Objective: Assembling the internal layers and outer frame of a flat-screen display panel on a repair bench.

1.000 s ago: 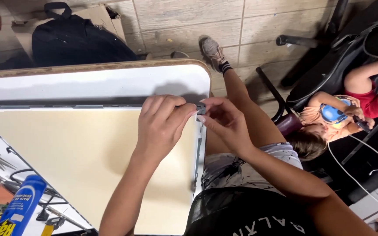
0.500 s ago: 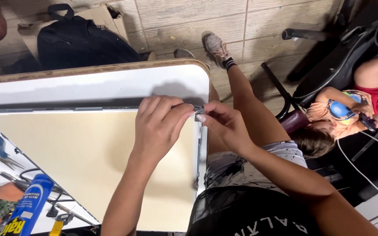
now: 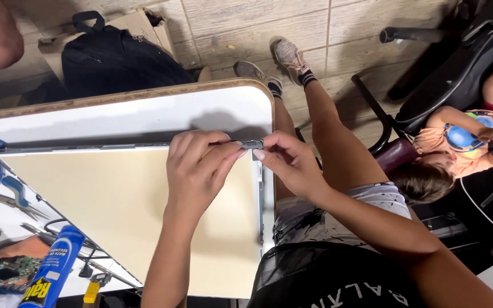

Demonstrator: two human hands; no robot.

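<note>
1. The left hand [image 3: 198,171], at frame centre, pinches the grey frame strip [image 3: 115,146] along the top edge of the cream panel [image 3: 115,205].
2. The right hand [image 3: 292,165] grips the strip's corner piece [image 3: 252,144] between fingertips.
3. The panel lies on the white table [image 3: 144,117]; a blue spray can [image 3: 49,271] sits lower left.

White table [image 3: 144,117] under cream panel [image 3: 121,211], pliers [image 3: 12,199], spray can [image 3: 49,274]
</note>
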